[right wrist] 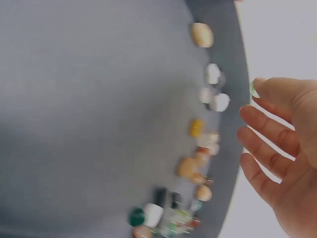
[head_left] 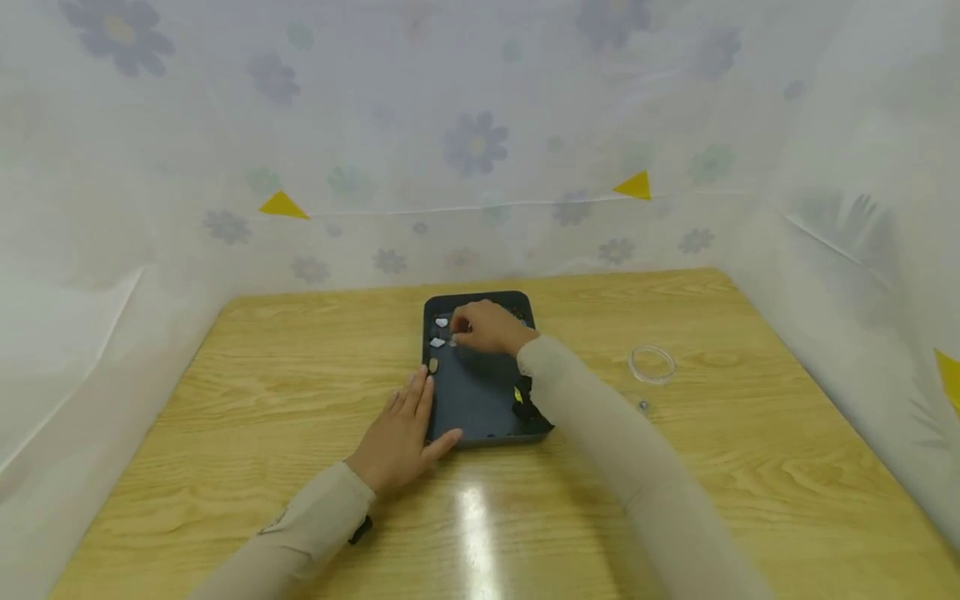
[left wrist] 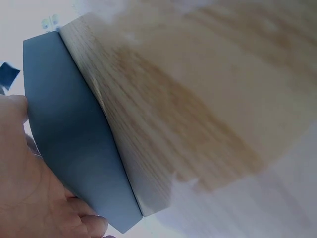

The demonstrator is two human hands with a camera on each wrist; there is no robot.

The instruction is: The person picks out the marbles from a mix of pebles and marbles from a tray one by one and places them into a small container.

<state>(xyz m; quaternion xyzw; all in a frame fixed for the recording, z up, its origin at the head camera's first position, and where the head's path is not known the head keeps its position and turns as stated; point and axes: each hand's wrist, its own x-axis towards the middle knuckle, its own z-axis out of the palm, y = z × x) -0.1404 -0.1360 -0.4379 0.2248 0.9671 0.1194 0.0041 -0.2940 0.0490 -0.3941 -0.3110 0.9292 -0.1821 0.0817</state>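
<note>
A dark shallow tray [head_left: 468, 408] lies on the wooden table. My left hand [head_left: 397, 442] rests along its near left side, fingers straight, thumb at the front edge; the left wrist view shows this hand against the tray's outer wall [left wrist: 74, 124]. My right hand [head_left: 491, 327] is over the far part of the tray. Between its thumb and forefinger it pinches a small clear greenish stone [right wrist: 254, 89], partly hidden by the thumb. White stones [head_left: 437, 342] and a tan stone [head_left: 433, 365] lie along the tray's left side. A mixed cluster, with a dark green stone [right wrist: 137, 216], sits at the far end.
Inside the tray's right side is a black item with a yellow mark [head_left: 518, 394], partly behind the right sleeve. A clear ring [head_left: 652, 365] and a small grey bead [head_left: 644, 406] lie on the table to the right. Flower-printed white sheets [head_left: 476, 142] enclose the table.
</note>
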